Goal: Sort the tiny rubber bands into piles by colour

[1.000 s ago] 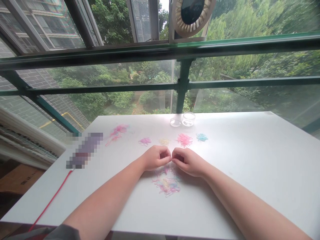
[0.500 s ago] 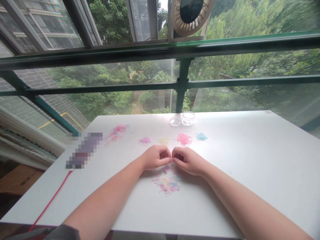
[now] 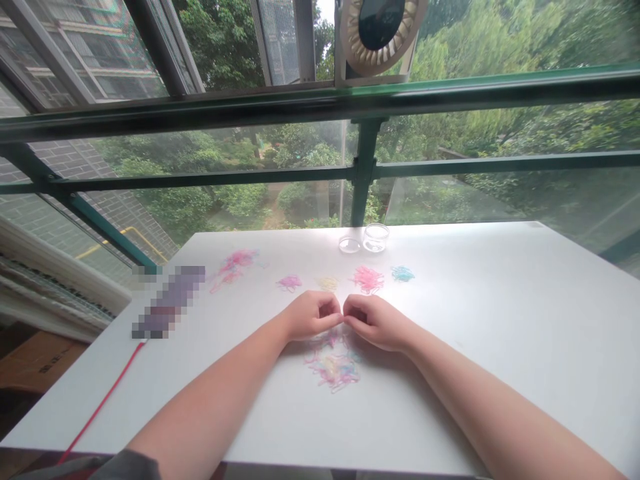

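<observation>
My left hand (image 3: 310, 315) and my right hand (image 3: 373, 323) rest on the white table (image 3: 500, 320), fingers curled, their fingertips pinched together at the middle. Whatever they pinch is too small to make out. Just below them lies a mixed pile of thin coloured rubber bands (image 3: 334, 363). Beyond the hands lie small sorted heaps: a purple heap (image 3: 289, 283), a yellow heap (image 3: 328, 283), a pink heap (image 3: 369, 279) and a blue heap (image 3: 403, 273). A looser pink heap (image 3: 233, 265) lies further left.
A small clear jar (image 3: 377, 237) and its lid (image 3: 349, 245) stand at the table's far edge by the window frame. A blurred-out dark object (image 3: 170, 301) with a red cord (image 3: 103, 401) lies at the left. A fan (image 3: 381, 30) hangs above.
</observation>
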`<state>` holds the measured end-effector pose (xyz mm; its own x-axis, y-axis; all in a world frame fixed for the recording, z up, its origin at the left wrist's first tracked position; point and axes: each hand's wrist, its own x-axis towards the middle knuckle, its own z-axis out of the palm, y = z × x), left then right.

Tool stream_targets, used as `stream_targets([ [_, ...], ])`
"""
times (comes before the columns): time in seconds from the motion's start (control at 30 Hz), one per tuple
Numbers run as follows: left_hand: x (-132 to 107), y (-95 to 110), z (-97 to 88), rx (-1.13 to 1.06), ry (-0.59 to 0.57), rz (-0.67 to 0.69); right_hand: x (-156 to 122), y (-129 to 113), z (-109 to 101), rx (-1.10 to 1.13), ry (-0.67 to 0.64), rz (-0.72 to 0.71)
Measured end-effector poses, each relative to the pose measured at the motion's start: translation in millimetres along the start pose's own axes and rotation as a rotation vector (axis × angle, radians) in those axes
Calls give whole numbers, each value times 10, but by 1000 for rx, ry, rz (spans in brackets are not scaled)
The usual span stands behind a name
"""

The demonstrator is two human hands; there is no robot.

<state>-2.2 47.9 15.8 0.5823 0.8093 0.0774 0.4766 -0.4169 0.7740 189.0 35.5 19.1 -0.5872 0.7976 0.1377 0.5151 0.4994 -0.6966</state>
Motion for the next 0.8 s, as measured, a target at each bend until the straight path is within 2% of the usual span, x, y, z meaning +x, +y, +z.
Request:
stream_targets([
  [0.57, -1, -15, -5, -14, -25, -12, 2, -6, -2, 2, -9, 7],
  [0.8, -3, -12, 2, -18, 8, 7, -1, 1, 3, 3, -4, -2],
])
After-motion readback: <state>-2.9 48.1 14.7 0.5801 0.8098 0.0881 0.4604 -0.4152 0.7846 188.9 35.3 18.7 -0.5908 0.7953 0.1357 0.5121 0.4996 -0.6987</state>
